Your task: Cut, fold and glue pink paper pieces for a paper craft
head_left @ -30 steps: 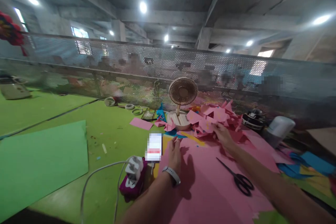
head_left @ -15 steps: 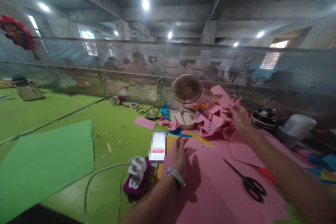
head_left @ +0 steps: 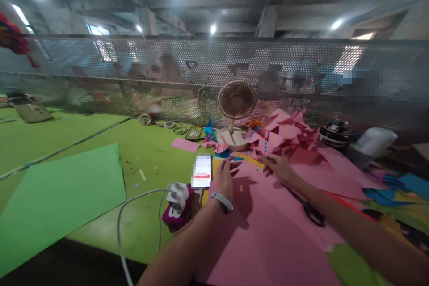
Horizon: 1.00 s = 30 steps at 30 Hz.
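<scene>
My left hand, with a pale band on its wrist, hovers over a large pink paper sheet. Its fingers are apart and nothing is in them. Over the far part of that sheet, my right hand has its fingers loosely curled with gaps between them, and I see nothing held. Beyond it lies a heap of cut and folded pink paper pieces. Black scissors rest on the pink paper, partly hidden under my right forearm. A lit phone lies left of my left hand.
A desk fan stands at the back before a perforated metal screen. A purple power strip with white plugs and a cable sits at left. Green paper, tape rolls and a black-and-white object lie around.
My right hand has come back from the pink heap toward my left hand, leaving a pink piece on the heap. My left hand stays nearly in place. The view has tilted down slightly.
</scene>
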Tool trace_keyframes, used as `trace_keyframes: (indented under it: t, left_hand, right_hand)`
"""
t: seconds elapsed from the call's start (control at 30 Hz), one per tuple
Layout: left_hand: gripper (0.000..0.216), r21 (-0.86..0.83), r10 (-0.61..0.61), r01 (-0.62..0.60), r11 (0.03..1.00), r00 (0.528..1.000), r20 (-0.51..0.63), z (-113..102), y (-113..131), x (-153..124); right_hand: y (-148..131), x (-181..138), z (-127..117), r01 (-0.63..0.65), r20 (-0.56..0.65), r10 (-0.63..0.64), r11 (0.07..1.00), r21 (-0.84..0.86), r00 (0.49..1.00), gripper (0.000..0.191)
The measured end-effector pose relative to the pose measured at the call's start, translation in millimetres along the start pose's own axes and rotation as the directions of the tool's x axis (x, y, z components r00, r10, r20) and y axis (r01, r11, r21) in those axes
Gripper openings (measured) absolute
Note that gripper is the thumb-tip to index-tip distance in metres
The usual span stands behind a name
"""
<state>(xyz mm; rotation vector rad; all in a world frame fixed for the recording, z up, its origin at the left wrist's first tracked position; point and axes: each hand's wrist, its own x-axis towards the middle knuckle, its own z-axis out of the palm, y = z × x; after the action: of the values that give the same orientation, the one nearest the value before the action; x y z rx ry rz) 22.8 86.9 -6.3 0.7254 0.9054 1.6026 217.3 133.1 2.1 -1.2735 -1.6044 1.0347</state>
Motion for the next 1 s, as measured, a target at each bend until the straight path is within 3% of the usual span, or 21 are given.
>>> trace_keyframes:
  t: [0.13,0.3,0.4,0.47,0.57,0.63,0.8,1.0]
  left_hand:
    - [0.027,-0.021,0.025,-0.026,0.999,0.999,-0.034,1.2,9.1,4.7]
    - [0.025,-0.037,0.033,-0.035,0.999,0.997,-0.071,1.5,19.5,10.2]
    - [0.026,-0.049,0.024,-0.028,0.998,0.997,-0.070,1.6,25.1,11.9]
    - [0.028,-0.065,0.021,-0.026,0.998,0.997,-0.076,1.9,27.6,12.6]
    - [0.028,-0.079,0.019,-0.025,0.997,0.997,-0.069,2.0,27.8,12.3]
    - [0.028,-0.085,0.029,-0.033,0.996,0.998,-0.053,1.7,26.2,11.0]
    - [0.026,-0.070,0.049,-0.050,0.996,0.999,-0.016,1.2,22.4,7.4]
    - [0.025,-0.047,0.020,-0.021,0.999,1.000,-0.014,1.6,20.4,7.6]
  right_hand:
    - [0.3,-21.7,21.5,-0.011,0.118,0.018,0.998,-0.059,0.993,0.035]
    - [-6.1,-47.5,32.3,0.131,0.247,-0.075,0.967,-0.219,0.966,0.031]
    - [-2.8,-54.3,35.1,0.135,0.289,-0.055,0.955,-0.263,0.956,0.034]
    - [1.9,-50.7,37.5,0.182,0.265,-0.102,0.937,-0.297,0.959,0.032]
    - [9.5,-32.5,44.5,0.312,0.200,-0.256,0.888,-0.338,0.946,0.014]
    - [13.8,-16.0,52.4,0.358,0.179,-0.314,0.867,-0.346,0.932,0.020]
    - [22.0,11.0,75.7,0.383,0.157,-0.349,0.857,-0.345,0.924,0.013]
    - [26.1,6.0,87.6,0.360,0.100,-0.348,0.858,-0.366,0.932,0.003]
